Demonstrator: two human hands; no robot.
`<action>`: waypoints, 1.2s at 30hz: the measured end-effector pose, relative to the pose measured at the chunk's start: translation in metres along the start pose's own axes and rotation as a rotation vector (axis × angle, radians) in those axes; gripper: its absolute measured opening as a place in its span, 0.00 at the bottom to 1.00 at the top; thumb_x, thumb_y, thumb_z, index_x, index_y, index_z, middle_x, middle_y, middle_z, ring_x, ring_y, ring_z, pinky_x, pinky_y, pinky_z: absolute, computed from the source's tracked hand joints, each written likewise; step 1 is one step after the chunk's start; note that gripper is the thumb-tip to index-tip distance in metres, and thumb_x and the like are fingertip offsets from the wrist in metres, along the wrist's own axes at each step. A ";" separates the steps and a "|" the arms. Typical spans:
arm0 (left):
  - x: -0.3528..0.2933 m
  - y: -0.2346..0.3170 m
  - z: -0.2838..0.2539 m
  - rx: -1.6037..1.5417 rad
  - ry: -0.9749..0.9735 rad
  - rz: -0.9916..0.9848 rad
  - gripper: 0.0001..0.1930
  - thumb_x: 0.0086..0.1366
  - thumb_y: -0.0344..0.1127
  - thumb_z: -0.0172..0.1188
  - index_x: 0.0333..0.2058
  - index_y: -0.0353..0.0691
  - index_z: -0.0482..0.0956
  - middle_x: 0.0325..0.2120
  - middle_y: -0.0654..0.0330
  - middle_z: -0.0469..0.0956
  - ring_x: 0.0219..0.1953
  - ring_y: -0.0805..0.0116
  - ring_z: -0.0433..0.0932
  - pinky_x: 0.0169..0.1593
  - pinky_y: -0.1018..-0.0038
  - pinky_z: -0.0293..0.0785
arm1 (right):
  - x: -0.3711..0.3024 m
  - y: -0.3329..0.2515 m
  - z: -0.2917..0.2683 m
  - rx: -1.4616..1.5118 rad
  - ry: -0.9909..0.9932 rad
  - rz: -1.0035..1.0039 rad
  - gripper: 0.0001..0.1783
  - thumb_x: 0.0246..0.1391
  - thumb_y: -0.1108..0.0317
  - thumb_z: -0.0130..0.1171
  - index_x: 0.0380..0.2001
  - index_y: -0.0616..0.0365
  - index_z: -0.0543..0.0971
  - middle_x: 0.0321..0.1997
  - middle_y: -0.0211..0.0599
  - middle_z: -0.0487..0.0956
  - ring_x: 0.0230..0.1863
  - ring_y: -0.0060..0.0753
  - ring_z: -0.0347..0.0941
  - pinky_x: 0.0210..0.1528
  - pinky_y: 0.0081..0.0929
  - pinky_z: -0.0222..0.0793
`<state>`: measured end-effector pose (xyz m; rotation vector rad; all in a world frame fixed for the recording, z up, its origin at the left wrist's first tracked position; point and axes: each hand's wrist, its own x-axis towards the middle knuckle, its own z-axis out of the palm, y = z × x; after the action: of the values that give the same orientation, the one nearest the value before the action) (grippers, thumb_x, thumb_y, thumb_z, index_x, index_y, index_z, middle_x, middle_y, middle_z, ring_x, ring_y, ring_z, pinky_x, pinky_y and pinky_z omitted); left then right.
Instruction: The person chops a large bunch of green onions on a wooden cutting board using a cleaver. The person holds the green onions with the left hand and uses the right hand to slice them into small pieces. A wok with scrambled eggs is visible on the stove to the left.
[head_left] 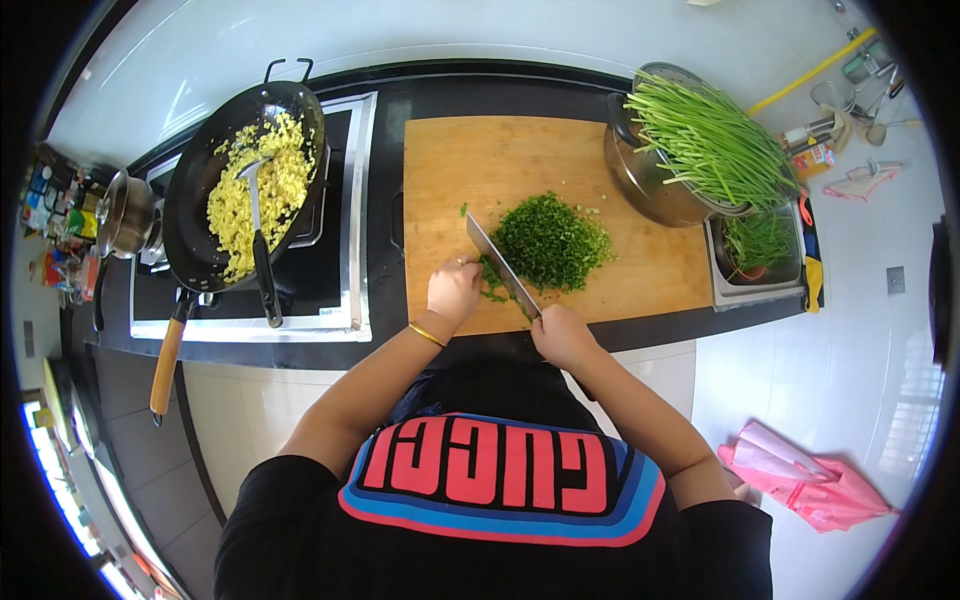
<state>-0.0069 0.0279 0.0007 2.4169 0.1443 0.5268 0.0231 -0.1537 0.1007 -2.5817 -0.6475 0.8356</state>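
Observation:
My right hand [563, 337] is closed round the handle of a kitchen knife, whose broad blade [492, 250] slants up and to the left over the wooden cutting board [440, 160]. To the left of the blade, my left hand [455, 290], with a gold bangle at the wrist, is closed with its fingers curled. Green chive pieces [492, 283] lie between those fingers and the blade, apparently held there. A mound of finely chopped chives [553, 242] sits just right of the blade, with small bits scattered about it.
Long uncut chives [710, 140] lie across a steel pot [640, 180] at the back right. More greens fill a metal basin [760, 290]. On the left stove, a wok [185, 230] holds scrambled egg [285, 170] and a spatula [262, 260]; its wooden handle [168, 365] overhangs the counter edge.

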 end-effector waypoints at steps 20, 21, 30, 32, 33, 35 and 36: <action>0.000 0.006 -0.013 0.047 -0.039 0.143 0.03 0.45 0.28 0.58 0.20 0.36 0.76 0.25 0.59 0.73 0.31 0.59 0.72 0.37 0.67 0.69 | 0.005 -0.010 -0.008 0.057 0.033 0.034 0.14 0.46 0.68 0.48 0.18 0.70 0.74 0.22 0.59 0.73 0.28 0.57 0.71 0.33 0.46 0.67; -0.001 0.009 -0.014 0.045 -0.042 0.139 0.03 0.45 0.28 0.59 0.21 0.36 0.77 0.26 0.59 0.74 0.31 0.58 0.72 0.37 0.67 0.69 | 0.002 -0.007 -0.006 0.043 0.042 0.013 0.14 0.46 0.68 0.48 0.17 0.70 0.74 0.22 0.59 0.73 0.28 0.58 0.71 0.33 0.46 0.67; -0.004 0.006 -0.006 -0.017 0.009 0.056 0.01 0.46 0.27 0.55 0.20 0.37 0.75 0.24 0.60 0.72 0.29 0.59 0.73 0.31 0.67 0.71 | -0.002 0.000 0.003 0.034 0.014 0.010 0.14 0.46 0.69 0.48 0.17 0.71 0.74 0.21 0.61 0.73 0.27 0.59 0.71 0.34 0.46 0.66; -0.003 0.003 -0.005 -0.017 0.029 0.074 0.01 0.46 0.26 0.55 0.20 0.37 0.75 0.24 0.60 0.73 0.29 0.59 0.73 0.30 0.67 0.71 | -0.003 -0.001 0.002 0.043 0.040 0.000 0.14 0.45 0.69 0.48 0.17 0.71 0.74 0.22 0.61 0.73 0.28 0.59 0.71 0.34 0.46 0.66; -0.003 0.002 -0.003 -0.018 0.039 0.083 0.01 0.46 0.26 0.55 0.20 0.37 0.75 0.24 0.60 0.73 0.28 0.59 0.73 0.30 0.67 0.71 | -0.002 -0.001 0.002 0.035 0.030 -0.002 0.14 0.45 0.69 0.48 0.17 0.71 0.74 0.22 0.61 0.73 0.28 0.59 0.71 0.34 0.46 0.67; -0.004 0.000 -0.002 -0.012 0.026 0.080 0.01 0.46 0.26 0.55 0.20 0.37 0.75 0.24 0.60 0.73 0.28 0.59 0.73 0.30 0.67 0.71 | 0.001 -0.002 0.002 0.017 0.011 -0.005 0.14 0.45 0.69 0.48 0.16 0.71 0.73 0.21 0.60 0.73 0.27 0.59 0.71 0.33 0.46 0.67; -0.004 -0.002 -0.002 -0.008 0.019 0.079 0.01 0.45 0.26 0.55 0.20 0.37 0.75 0.24 0.60 0.73 0.28 0.59 0.73 0.30 0.67 0.71 | 0.001 -0.003 0.002 0.008 0.010 -0.014 0.13 0.45 0.69 0.48 0.16 0.70 0.73 0.21 0.60 0.73 0.27 0.58 0.71 0.33 0.46 0.67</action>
<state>-0.0117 0.0293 -0.0003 2.4181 0.0548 0.5850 0.0220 -0.1506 0.0998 -2.5698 -0.6575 0.8182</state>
